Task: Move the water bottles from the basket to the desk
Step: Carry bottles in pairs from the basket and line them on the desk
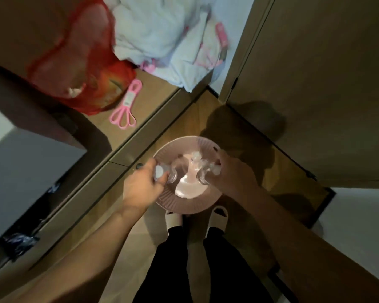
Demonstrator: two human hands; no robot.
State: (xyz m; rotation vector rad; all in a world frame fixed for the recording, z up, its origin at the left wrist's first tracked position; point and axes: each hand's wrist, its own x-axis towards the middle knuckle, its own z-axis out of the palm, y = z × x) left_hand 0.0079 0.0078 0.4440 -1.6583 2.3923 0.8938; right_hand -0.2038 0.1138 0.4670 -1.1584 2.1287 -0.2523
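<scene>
Over the round pink ribbed plastic basket (185,204), the left hand (143,185) curls around one clear plastic water bottle (162,174); the right hand (230,171) grips another clear bottle (204,174), fingers wrapping its top.

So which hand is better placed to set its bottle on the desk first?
Probably the left hand. Its grip is on a bottle at the side of the pink basket nearest the desk. The right hand, holding the other bottle, is farther from it.

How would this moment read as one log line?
left hand: grips bottle | right hand: grips second bottle | both over basket
</scene>
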